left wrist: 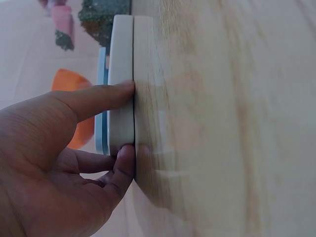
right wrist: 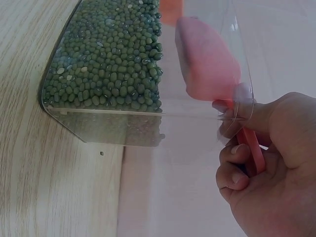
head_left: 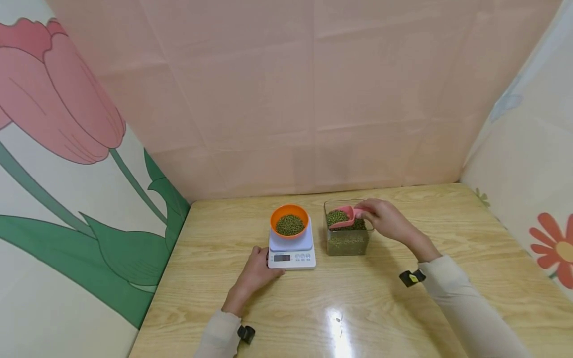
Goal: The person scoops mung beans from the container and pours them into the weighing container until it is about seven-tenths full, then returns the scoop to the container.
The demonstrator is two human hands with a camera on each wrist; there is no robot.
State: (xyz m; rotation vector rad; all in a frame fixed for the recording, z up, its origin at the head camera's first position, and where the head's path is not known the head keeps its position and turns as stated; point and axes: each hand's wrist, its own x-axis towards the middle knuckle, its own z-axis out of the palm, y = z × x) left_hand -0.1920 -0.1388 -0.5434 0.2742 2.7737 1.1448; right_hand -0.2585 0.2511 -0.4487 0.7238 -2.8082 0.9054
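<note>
My left hand (head_left: 256, 271) holds the front left corner of a white kitchen scale (head_left: 306, 265), thumb along its front face and fingers curled at its side. On the scale's platform sits an orange bowl (head_left: 275, 218) with green mung beans (head_left: 289, 225) inside. In my right hand (head_left: 386, 219) is the handle of a pink scoop (right wrist: 212, 64), gripped by curled fingers. The scoop, with beans in it, lies tilted within the upper part of a clear square container (head_left: 346, 248). In the right wrist view, mung beans (right wrist: 113, 59) fill that container's lower part, below the scoop.
The container stands just right of the scale on a wood-grain table (head_left: 215, 228). A pink backdrop (head_left: 259, 124) rises behind the table's far edge. Printed panels with a tulip (head_left: 85, 94) and a red flower (head_left: 550, 238) flank the left and right sides.
</note>
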